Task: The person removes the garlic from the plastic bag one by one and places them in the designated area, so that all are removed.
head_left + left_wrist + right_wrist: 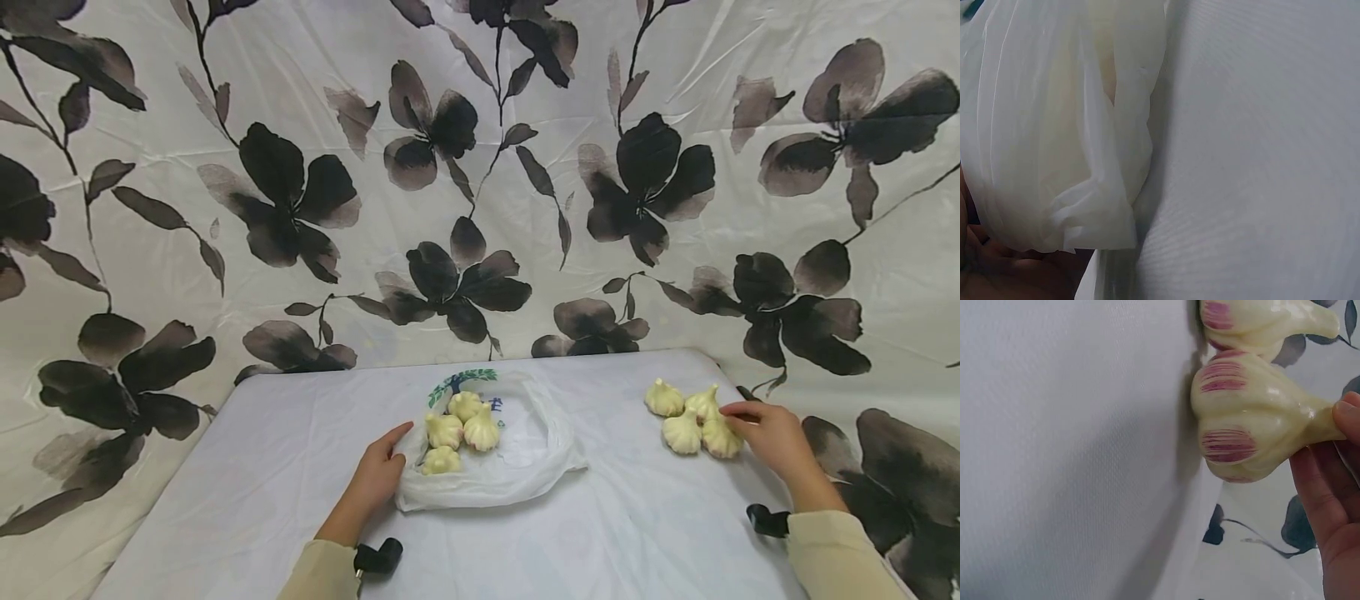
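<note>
A white plastic bag [517, 492] lies with its mouth open on the table, several garlic bulbs [482, 429] inside its left part. My left hand [375, 471] grips the bag's left edge; in the left wrist view its fingers are partly hidden behind the bag's folds [1054, 156]. Over at the right, my right hand [780, 442] pinches the stem of a garlic bulb [1241, 419] between thumb and fingers. That bulb belongs to a cluster of several, with another garlic bulb [1254, 325] right beside it in the right wrist view.
The table [300, 433] wears a white cloth. Behind it hangs a white curtain [540, 250] printed with dark flowers. The right-hand garlic cluster [681, 433] sits near the table's right edge. Black wrist mounts [382, 557] are strapped at both sleeves.
</note>
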A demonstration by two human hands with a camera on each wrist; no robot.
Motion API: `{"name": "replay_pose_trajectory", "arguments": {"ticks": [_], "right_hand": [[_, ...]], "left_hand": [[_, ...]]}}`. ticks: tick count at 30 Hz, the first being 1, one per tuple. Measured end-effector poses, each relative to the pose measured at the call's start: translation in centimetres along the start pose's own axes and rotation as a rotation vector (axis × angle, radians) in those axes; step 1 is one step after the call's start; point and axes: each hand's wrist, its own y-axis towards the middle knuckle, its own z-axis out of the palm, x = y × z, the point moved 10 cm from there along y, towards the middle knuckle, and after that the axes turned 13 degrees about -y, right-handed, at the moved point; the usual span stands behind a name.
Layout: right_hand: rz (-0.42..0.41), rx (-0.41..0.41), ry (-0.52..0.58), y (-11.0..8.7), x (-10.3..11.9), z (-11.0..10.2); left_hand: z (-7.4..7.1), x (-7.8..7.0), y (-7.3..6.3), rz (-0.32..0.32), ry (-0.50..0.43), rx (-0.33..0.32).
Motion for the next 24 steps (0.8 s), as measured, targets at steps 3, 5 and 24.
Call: {"name": "replay_pose_trajectory", "arguments": {"ticks": [3, 5, 24], "right_hand": [[0.002, -0.010, 0.004, 0.2, 0.1, 0.2], [0.008, -0.015, 0.004, 0.4, 0.1, 0.4], [0.038, 0.013, 0.006, 1.5, 0.7, 1.2]], "left_hand": [[-0.1, 0.1, 0.1, 0.004, -0.002, -0.005], [-0.1, 0.1, 0.1, 0.000, -0.008, -0.006], [-0.1, 0.4, 0.3, -0.010, -0.016, -0.008]]}}
